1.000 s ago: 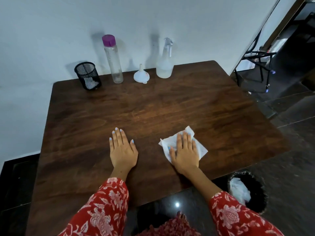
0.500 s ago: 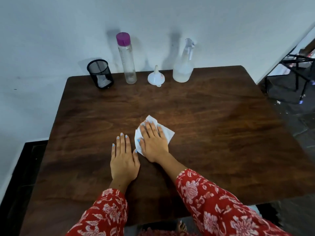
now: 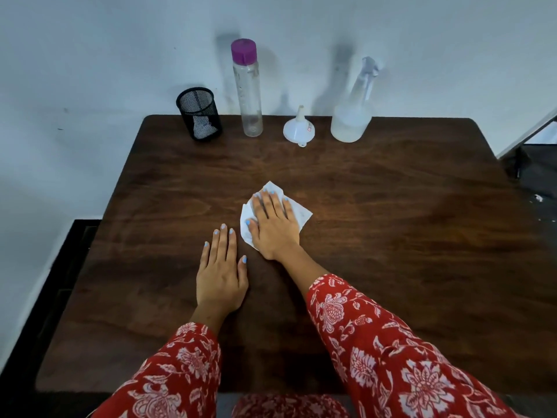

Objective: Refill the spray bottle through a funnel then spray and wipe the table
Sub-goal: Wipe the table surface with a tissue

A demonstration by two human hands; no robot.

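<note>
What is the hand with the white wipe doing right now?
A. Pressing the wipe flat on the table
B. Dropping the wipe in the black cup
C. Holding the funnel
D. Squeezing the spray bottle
A. The right hand lies with straight fingers on top of the white wipe, pressing it onto the table, while the spray bottle, funnel and black mesh cup stand untouched at the back edge.

Red sleeves (image 3: 391, 351), white floral print (both arms); light blue nail polish
</note>
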